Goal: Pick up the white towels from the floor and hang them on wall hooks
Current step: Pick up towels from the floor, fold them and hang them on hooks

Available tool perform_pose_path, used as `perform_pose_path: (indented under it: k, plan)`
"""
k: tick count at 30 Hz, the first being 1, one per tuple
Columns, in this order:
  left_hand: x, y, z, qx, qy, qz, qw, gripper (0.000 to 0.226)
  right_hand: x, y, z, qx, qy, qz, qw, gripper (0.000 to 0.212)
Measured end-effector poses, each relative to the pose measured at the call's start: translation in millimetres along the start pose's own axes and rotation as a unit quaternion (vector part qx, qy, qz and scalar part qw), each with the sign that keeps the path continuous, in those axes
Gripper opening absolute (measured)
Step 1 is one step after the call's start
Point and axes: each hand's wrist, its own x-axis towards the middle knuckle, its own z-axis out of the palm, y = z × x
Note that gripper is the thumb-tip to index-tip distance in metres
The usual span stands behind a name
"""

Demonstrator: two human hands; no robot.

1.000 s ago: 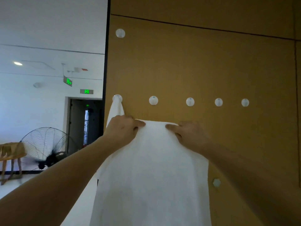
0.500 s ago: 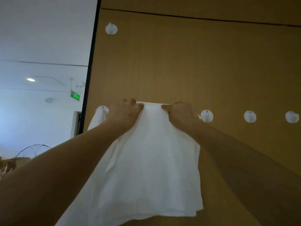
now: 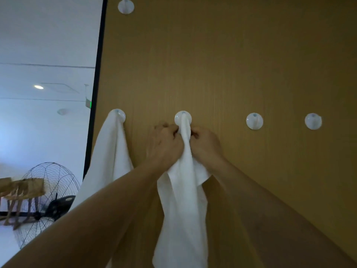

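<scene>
Left hand (image 3: 164, 146) and right hand (image 3: 205, 146) both pinch towel (image 3: 181, 200) just below hook (image 3: 183, 118), fingers curled into bunched fabric. Towel neck drapes over hook, rest hangs down wall. Second towel (image 3: 112, 151) on next hook left. Risk: only narrow bunch caught; uneven drape or release tug likely slides it off to floor.

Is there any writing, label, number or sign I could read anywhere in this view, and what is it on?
No text here can be read.
Green lit sign hanging from the ceiling: seen edge-on and cut off by the wall panel's edge, too blurred to read.
Hub of the floor fan: too dark to show any label.
White towels and wall hooks: no print visible.
</scene>
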Motion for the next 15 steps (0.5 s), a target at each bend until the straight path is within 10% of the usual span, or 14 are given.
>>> perform_pose_path:
  k: [5,15]
  plan:
    - [-10,-13,-5,0.157,0.062,0.111,0.979,0.034,-19,-1,9,-0.178,0.05,-0.083,0.979,0.025]
    - [-63,-17,7,-0.223,-0.047,-0.029,0.973,0.032,-54,-9,12,0.092,0.055,0.078,0.991,0.03]
